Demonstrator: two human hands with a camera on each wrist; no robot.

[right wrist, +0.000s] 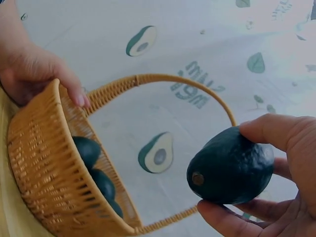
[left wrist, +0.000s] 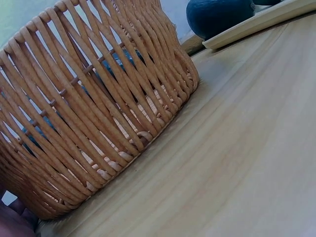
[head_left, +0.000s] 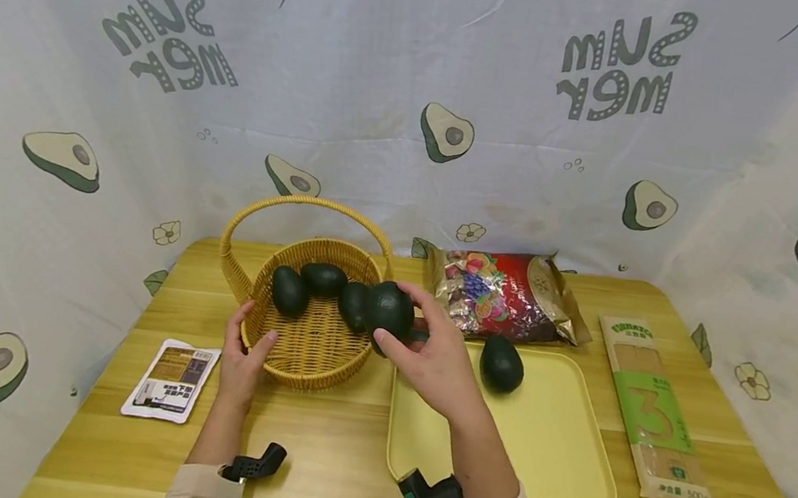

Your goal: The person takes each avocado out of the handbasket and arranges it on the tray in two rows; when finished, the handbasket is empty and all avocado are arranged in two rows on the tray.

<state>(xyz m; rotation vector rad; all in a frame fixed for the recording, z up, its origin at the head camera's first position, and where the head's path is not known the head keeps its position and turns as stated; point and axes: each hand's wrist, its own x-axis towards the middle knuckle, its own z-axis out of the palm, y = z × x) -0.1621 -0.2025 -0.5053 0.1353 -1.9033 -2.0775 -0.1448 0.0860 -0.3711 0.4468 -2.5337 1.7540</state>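
Note:
My right hand holds a dark green avocado between thumb and fingers, above the right rim of the basket. In the right wrist view the stem end of this avocado faces the camera. My left hand grips the left rim of the yellow wicker basket, its thumb over the edge. Inside the basket lie several avocados, among them a left one and a back one. Another avocado sits on the yellow tray. Something dark behind my right hand is mostly hidden.
Behind the tray lies a red and gold snack bag. A pack of noodles lies to the right of the tray, and a white pouch to the left of the basket. The basket's tall handle arches over it. A printed cloth hangs behind the table.

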